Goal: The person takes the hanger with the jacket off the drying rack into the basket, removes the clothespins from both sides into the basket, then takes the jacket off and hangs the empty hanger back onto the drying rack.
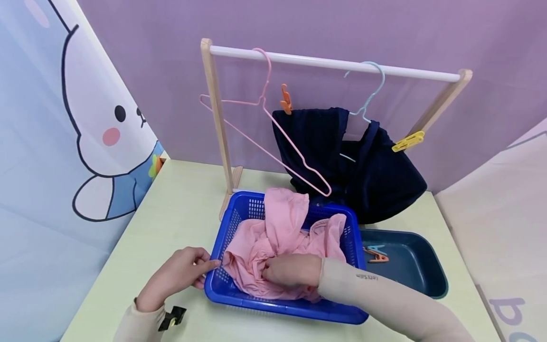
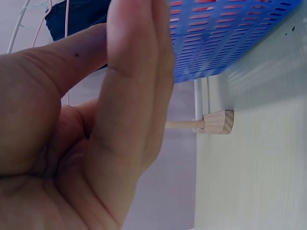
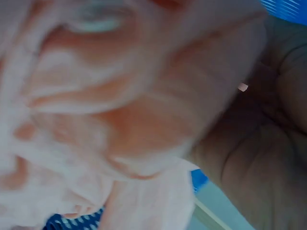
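Note:
A crumpled pink garment (image 1: 285, 221) fills much of a blue plastic basket (image 1: 290, 310) on the table. At the basket's left rim, my left hand (image 1: 181, 271) pinches the edge, thumb on top and fingers outside. The left wrist view shows that hand (image 2: 129, 91) beside the slotted basket wall (image 2: 211, 38). Reaching in from the right, my right hand (image 1: 294, 270) grips the pink cloth with curled fingers; its fingertips are partly hidden in the folds. Blurred cloth (image 3: 96, 124) covers most of the right wrist view, next to the palm (image 3: 254, 148).
Behind the basket stands a rack with a white rail (image 1: 299, 60). On it hang a bare pink hanger (image 1: 295, 149) and a blue hanger (image 1: 371, 97) with a dark garment (image 1: 314, 137), orange clip (image 1: 286, 100) and yellow clip (image 1: 408, 141). A dark tray (image 1: 410, 261) holds clips (image 1: 376, 256).

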`<state>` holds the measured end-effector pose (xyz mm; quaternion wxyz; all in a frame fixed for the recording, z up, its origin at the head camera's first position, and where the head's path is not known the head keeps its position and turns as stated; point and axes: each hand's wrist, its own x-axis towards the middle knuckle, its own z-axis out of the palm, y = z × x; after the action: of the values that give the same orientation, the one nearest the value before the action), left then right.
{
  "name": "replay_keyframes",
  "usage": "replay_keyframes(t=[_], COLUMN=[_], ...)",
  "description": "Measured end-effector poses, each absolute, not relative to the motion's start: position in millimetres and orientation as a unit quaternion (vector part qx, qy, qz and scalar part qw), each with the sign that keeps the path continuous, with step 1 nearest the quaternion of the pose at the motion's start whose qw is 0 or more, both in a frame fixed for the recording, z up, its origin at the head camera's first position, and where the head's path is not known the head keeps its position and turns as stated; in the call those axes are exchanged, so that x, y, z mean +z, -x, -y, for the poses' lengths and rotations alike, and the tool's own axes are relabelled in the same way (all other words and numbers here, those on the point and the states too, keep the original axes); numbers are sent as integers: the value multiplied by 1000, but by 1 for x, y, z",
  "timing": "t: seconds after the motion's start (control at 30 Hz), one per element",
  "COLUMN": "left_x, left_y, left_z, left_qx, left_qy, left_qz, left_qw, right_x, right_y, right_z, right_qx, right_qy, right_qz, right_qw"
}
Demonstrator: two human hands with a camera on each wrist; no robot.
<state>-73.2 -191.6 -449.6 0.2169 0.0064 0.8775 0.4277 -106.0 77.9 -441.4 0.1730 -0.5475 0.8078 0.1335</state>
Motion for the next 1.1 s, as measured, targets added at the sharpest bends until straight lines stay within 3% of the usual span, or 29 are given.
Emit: replay_keyframes(t=[0.13, 0.3, 0.47, 0.63, 0.7, 0.93, 1.1], left_x=[-448, -447, -446, -445, -446, -446, -447], left_y=[74, 74, 74, 73, 73, 71, 71], left_z=[190, 191, 192, 191, 191, 188, 189], left_qx=[428, 428, 424, 422, 423, 426, 429], left_qy=[-1, 4, 8, 12, 13, 21, 17], left_qz=[-877, -877, -878, -880, -880, -879, -878], left_qw=[217, 221, 221, 219, 217, 212, 210], right_x=[-443, -426, -394, -382, -384, -405, -417], right_y=[109, 115, 129, 157, 169, 192, 199], right_z=[-77, -86, -105, -124, -131, -139, -140], right_qx=[126, 50, -37, -78, -77, -86, -116], right_qy=[527, 548, 565, 518, 479, 376, 410], right_qz=[-815, -809, -811, -852, -874, -922, -904], right_qw=[205, 208, 145, 2, -31, 20, -16])
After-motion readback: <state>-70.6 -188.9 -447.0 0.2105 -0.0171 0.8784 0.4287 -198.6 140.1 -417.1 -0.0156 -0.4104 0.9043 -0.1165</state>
